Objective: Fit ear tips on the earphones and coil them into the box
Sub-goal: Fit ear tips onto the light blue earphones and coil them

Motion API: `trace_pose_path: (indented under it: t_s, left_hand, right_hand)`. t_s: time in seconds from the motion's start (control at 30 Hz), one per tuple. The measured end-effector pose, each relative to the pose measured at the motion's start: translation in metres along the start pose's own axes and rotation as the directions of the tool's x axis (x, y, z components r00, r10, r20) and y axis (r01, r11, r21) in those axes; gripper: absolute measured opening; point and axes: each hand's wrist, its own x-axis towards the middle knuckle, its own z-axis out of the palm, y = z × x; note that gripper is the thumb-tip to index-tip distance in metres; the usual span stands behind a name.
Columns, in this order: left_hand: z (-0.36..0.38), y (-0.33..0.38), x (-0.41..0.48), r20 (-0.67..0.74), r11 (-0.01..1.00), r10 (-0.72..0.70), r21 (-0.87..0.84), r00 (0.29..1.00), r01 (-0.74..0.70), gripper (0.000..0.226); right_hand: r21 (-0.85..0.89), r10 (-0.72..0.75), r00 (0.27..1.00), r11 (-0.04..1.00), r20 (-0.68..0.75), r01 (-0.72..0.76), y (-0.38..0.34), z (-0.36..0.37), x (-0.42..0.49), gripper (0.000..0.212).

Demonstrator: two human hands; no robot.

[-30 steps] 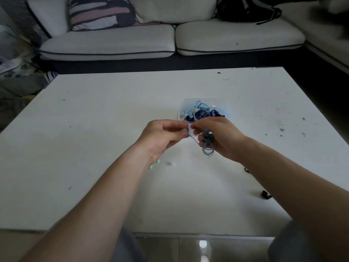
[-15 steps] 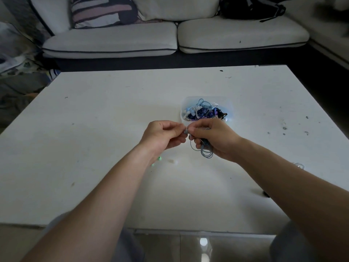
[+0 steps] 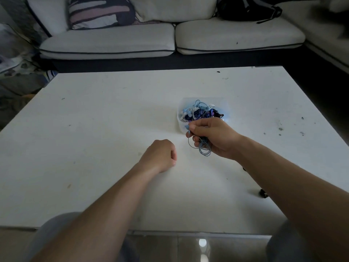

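My right hand (image 3: 213, 138) grips a bundle of blue earphones (image 3: 204, 150). Cable loops hang below the fingers, and one earbud pokes out between thumb and forefinger. The hand hovers just in front of a small translucent box (image 3: 179, 119), which holds a tangle of blue, white and dark earphones (image 3: 198, 111). My left hand (image 3: 159, 156) rests knuckles-up on the white table (image 3: 105, 118), apart from the right hand. Its fingers are curled down against the tabletop, and whatever lies under them is hidden.
A small black piece (image 3: 263, 193) lies on the table near my right forearm, with another dark speck (image 3: 244, 169) beside the arm. A white sofa (image 3: 170, 38) with a striped cushion (image 3: 100, 12) and a black bag (image 3: 247, 8) stands beyond the table.
My left hand has left the right hand and dropped down-left onto the table, over the spot where small ear tips lay. The right hand still grips the blue earphones.
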Motion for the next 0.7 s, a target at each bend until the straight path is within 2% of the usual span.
trace_pose_path:
  t_s: [0.1,0.2,0.27,0.37,0.43,0.53,0.7]
  left_hand:
    - [-0.011,0.004,0.000,-0.080,0.974,-0.039,-0.224,0.996,0.020,0.012]
    - [-0.029,0.010,-0.006,-0.194,0.866,-0.084,-0.499,0.978,-0.025,0.011]
    - [-0.040,0.014,-0.012,-0.193,0.701,-0.120,-0.712,0.974,-0.055,0.013]
    - [-0.052,0.019,-0.019,-0.104,0.326,-0.132,-0.944,0.986,-0.056,0.017]
    - [-0.056,0.021,-0.021,-0.068,0.181,-0.124,-0.982,0.990,-0.045,0.018]
    - [-0.059,0.025,-0.023,-0.042,0.077,-0.096,-0.996,0.995,-0.034,0.018]
    - [-0.060,0.028,-0.025,-0.046,0.051,-0.055,-0.998,0.997,-0.043,0.020]
  right_hand:
    - [0.007,-0.015,1.000,1.000,-0.006,0.015,-0.002,0.001,-0.002,0.010]
    - [0.027,-0.052,0.997,0.998,-0.052,0.054,-0.006,0.003,-0.002,0.005]
    - [0.046,-0.071,0.995,0.996,-0.069,0.074,-0.009,0.005,-0.003,0.003]
    - [0.060,-0.105,0.992,0.992,-0.070,0.110,-0.015,0.007,-0.007,0.002]
    - [0.038,-0.136,0.989,0.990,-0.063,0.139,-0.017,0.009,-0.010,0.002]
    - [0.002,-0.181,0.983,0.983,-0.039,0.181,-0.021,0.011,-0.014,0.003]
    - [-0.048,-0.238,0.971,0.970,-0.011,0.237,-0.023,0.012,-0.020,0.007]
